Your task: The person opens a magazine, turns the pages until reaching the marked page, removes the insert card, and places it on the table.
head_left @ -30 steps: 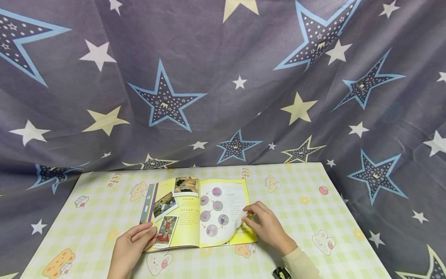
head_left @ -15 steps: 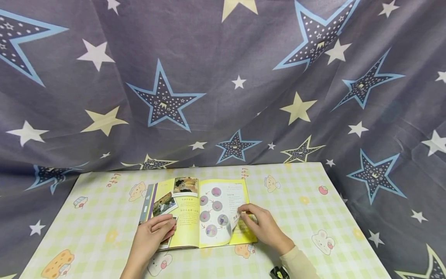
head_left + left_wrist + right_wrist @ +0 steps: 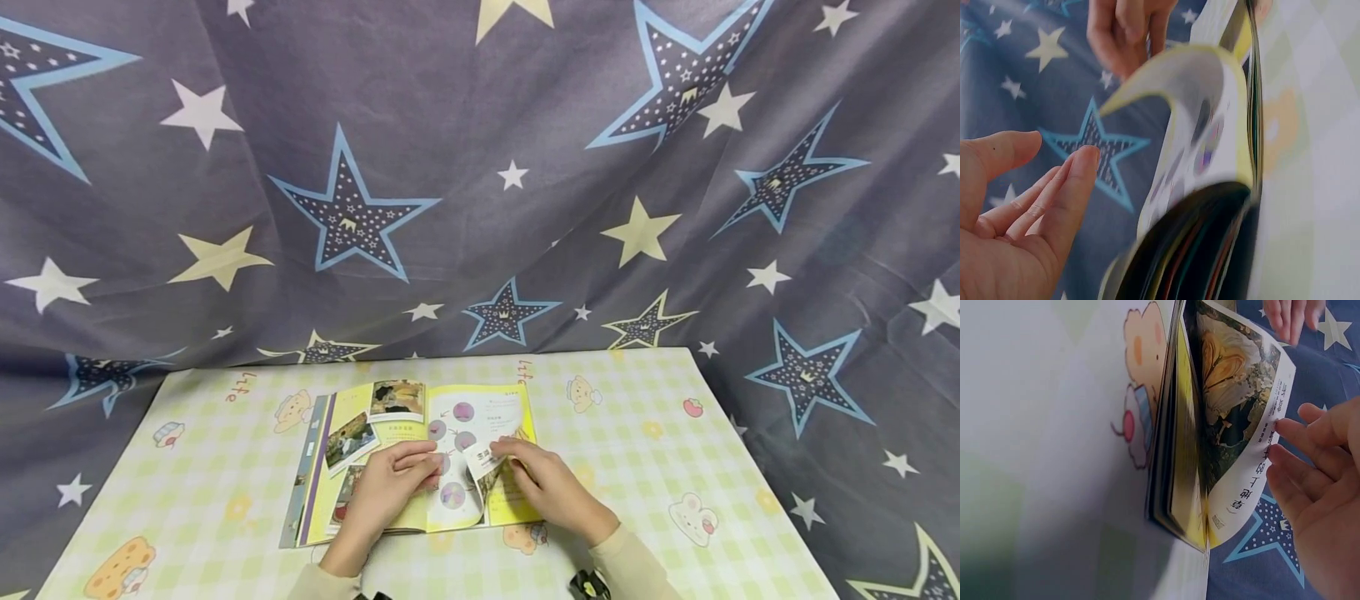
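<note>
An open picture book (image 3: 401,492) lies on the table, with photos on its yellow left page and round pictures on its white right page. One right-hand leaf (image 3: 1247,412) curls up and over to the left, its underside printed with a photo and dark characters. My right hand (image 3: 543,483) touches that underside near the free edge with its fingertips; no pinch shows in the right wrist view. Above the left page, by the middle fold, hovers my left hand (image 3: 393,483). Its thumb and fingers stand apart with nothing between them, as the left wrist view (image 3: 1029,212) shows.
Under the book is a green-checked tablecloth (image 3: 637,433) with printed animals. Behind the table hangs a dark curtain (image 3: 450,167) with stars. A black band (image 3: 588,583) sits by the right sleeve at the near edge.
My left hand has moved right, from the book's left edge to near the middle fold. The right hand has shifted left, curling the leaf further over.
</note>
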`<state>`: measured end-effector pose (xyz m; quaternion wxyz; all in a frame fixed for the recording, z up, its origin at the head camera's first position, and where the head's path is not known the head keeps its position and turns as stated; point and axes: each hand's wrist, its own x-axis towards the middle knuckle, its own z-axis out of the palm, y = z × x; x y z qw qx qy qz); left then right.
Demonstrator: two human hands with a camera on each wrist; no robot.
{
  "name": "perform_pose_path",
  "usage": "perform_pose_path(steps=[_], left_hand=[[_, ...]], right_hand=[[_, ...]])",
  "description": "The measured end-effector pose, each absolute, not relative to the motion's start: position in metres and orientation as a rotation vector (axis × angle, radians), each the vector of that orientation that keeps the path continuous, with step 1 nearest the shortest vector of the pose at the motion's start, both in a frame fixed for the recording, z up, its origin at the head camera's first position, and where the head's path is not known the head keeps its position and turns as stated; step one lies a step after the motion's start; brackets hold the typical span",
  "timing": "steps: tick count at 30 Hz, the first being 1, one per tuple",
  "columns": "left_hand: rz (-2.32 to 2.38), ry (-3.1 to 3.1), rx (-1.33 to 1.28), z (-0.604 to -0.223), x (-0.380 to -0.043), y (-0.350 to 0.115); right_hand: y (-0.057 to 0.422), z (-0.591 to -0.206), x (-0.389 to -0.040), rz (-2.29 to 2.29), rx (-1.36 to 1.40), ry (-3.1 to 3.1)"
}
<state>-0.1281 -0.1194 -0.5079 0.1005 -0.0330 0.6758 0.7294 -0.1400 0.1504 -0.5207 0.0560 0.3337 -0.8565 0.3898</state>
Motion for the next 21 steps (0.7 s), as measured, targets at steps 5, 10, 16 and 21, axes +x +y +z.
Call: perform_pose_path(steps=[5,10,16,21], left_hand=[[2.114,1.993,-0.006,-0.516,-0.137,-0.099],[2.068,2.049,0.032,-0.521,-0.142,-0.088],[2.043,2.055,0.002,-0.525,-0.144,-0.082],[2.037,2.062,-0.036,-0.526,-0.143,-0.082]], right_hand=[[0.147,-0.521,-0.14,1.164,1.038,-2.608],[0.146,-0.519,-0.14,1.189,1.039,-2.629],[0.145,-0.518,-0.14,1.208,1.049,-2.626],[0.146,-0.518,-0.138,1.214,1.041,-2.636]])
